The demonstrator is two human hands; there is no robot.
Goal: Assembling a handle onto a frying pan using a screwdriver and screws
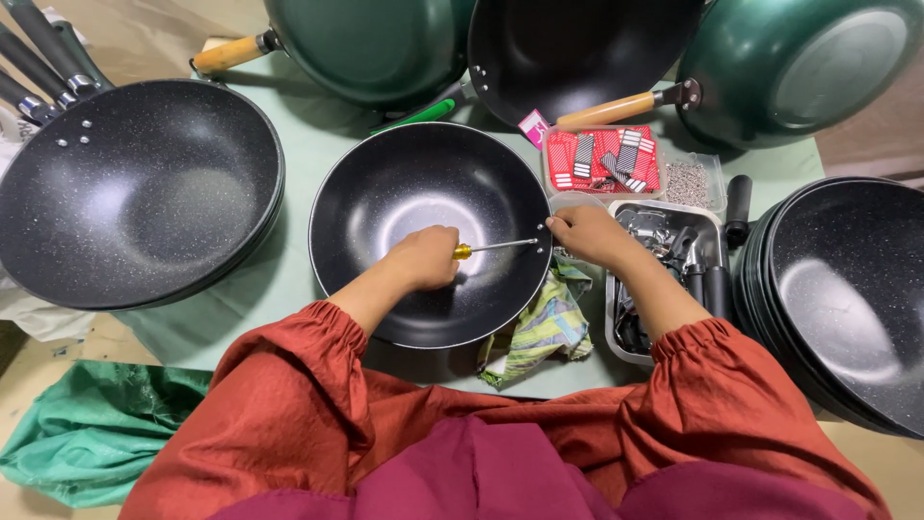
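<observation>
Black wok, centre of bench, between a left stack and a right stack of like woks: screw-driving at its right rim appears in hand; the next move likely calls for keeping the tip square on the screw. Left hand, fingers curled tight round the yellow-handled screwdriver, shaft pointing right; right hand, fingers pinched together at the rim by the tip, what they pinch cannot be told.

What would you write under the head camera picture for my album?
Left hand holds a screwdriver inside a black wok; right hand grips its rim.
</observation>
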